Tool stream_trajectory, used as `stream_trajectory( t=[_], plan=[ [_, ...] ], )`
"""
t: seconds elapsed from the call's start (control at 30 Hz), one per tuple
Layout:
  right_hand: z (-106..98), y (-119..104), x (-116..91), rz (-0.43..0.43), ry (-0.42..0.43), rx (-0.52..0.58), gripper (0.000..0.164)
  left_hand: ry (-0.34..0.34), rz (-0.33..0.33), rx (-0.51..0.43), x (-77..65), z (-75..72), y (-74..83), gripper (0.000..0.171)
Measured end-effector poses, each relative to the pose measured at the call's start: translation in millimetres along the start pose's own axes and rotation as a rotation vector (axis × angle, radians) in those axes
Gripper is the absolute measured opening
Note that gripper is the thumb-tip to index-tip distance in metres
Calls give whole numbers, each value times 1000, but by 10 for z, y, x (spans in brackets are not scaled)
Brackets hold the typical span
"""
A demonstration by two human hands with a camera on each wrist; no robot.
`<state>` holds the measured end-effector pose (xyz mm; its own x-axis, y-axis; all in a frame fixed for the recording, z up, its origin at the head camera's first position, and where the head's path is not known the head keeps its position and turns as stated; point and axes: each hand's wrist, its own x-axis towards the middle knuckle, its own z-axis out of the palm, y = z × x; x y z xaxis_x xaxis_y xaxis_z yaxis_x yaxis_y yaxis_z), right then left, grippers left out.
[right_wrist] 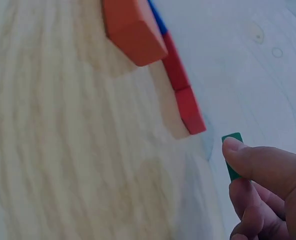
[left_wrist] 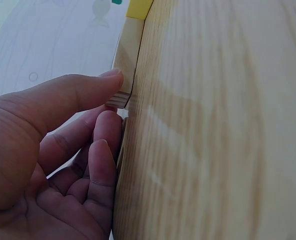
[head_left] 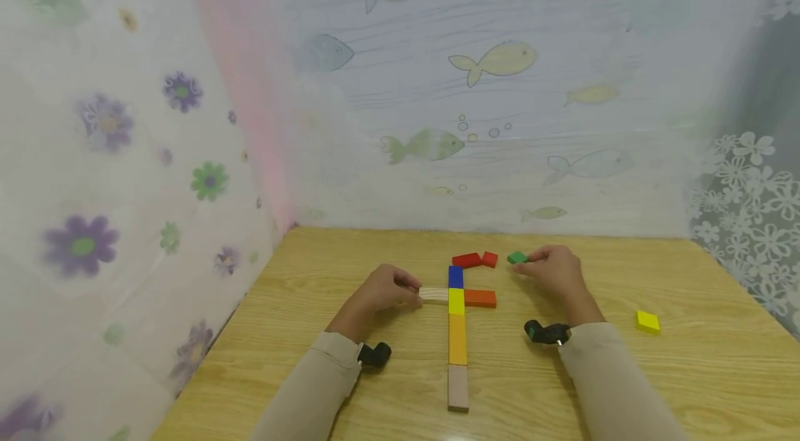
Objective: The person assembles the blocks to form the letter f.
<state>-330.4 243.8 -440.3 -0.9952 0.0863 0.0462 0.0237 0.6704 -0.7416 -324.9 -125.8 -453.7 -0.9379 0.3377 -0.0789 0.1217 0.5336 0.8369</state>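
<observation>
My left hand (head_left: 387,288) holds the outer end of a pale wooden block (head_left: 434,295) between thumb and fingers. That block's other end meets a yellow block (head_left: 457,301) in a column of blocks on the table. Above the yellow one lies a blue block (head_left: 456,277); below come an orange-yellow block (head_left: 458,339) and a light brown block (head_left: 458,387). An orange-red block (head_left: 480,298) extends to the right. Between thumb and fingers, my right hand (head_left: 555,276) pinches a small green block (right_wrist: 233,170), right of a short red block (right_wrist: 191,111) and a longer red block (head_left: 467,260).
A separate yellow block (head_left: 647,321) lies on the wooden table (head_left: 706,385) at the right. Behind the table's back edge hangs a fish-patterned sheet (head_left: 500,101); a flowered sheet (head_left: 137,170) stands on the left. Black wrist devices (head_left: 546,332) project from both sleeves.
</observation>
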Motion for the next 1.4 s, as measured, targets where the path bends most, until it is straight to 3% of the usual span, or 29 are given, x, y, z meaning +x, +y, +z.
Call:
stream_trajectory(
  t=[0.43,1.4],
  plan=[
    [191,32,85,-17,48,-36,47,-2,5,-12,0,10,3,29],
    [264,-29,59,-6,21,-81,41,0,2,-9,-26,6,28,30]
  ],
)
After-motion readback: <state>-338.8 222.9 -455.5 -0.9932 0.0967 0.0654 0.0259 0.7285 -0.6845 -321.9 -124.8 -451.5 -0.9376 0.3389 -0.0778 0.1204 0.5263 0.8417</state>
